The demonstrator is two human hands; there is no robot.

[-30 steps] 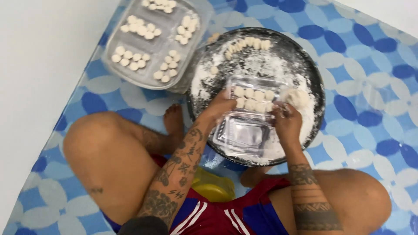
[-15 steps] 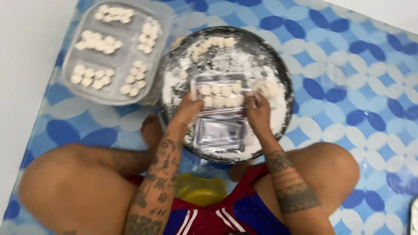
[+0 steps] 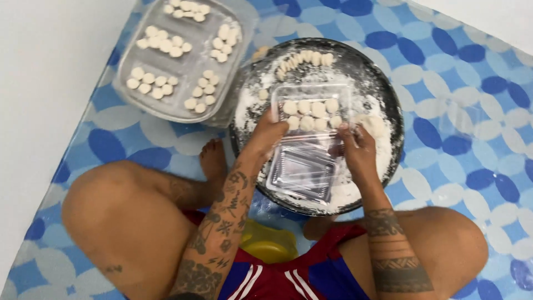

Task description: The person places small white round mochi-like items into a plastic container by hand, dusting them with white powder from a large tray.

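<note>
Clear plastic clamshell box, hinged open, lies on the flour-dusted round black tray; its far half holds two rows of pale dough balls, its near half is bare. More balls curve along the tray's far rim. Beyond the tray's left edge, a clear divided container holds grouped balls. Left hand grips the box's left edge; right hand pinches its right edge.
</note>
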